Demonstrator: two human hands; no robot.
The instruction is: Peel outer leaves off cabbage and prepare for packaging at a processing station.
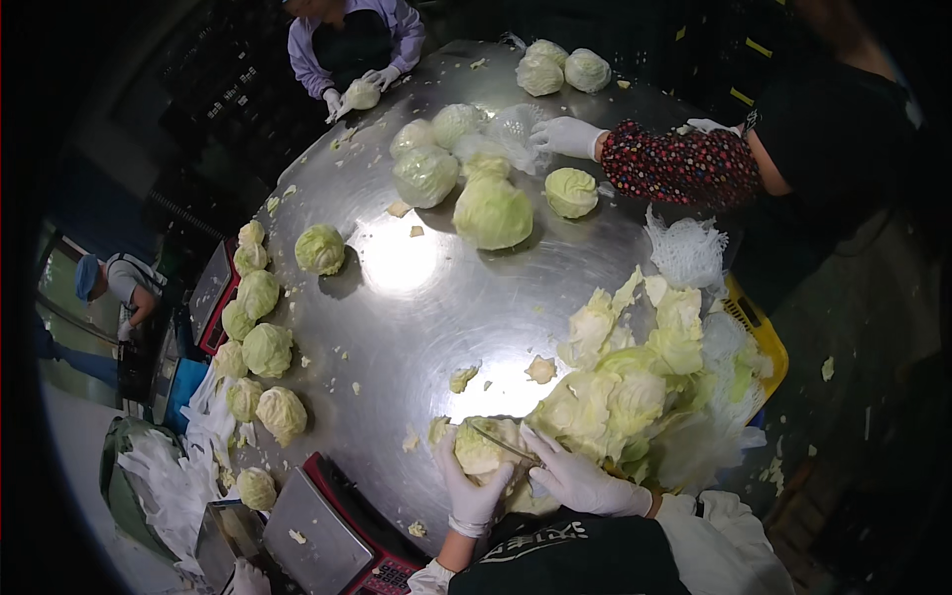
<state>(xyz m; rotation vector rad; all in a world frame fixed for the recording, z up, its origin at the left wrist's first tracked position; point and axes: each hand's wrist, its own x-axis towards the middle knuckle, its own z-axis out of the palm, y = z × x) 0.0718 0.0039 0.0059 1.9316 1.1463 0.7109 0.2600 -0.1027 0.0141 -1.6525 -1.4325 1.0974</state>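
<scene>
At the near edge of the steel table, a cabbage head [482, 450] rests in the grip of my gloved left hand [476, 494], fingers on its left side and thumb across its front. My gloved right hand [584, 476] holds a knife [498, 440], whose narrow blade lies across the cabbage's upper side. The knife's handle is mostly hidden by my fingers. Just right of the cabbage, loose outer leaves [621, 398] are heaped by my right hand. A cut stem piece [541, 370] and a leaf scrap [463, 378] lie beyond the cabbage.
Trimmed cabbages [268, 349] line the table's left rim, near a red-edged scale [320, 532]. Wrapped cabbages [425, 176] and bare ones [492, 214] sit mid-table. A co-worker's gloved hand [569, 137] reaches in from the right; another person [357, 44] handles a cabbage opposite. A yellow crate [770, 349] stands right.
</scene>
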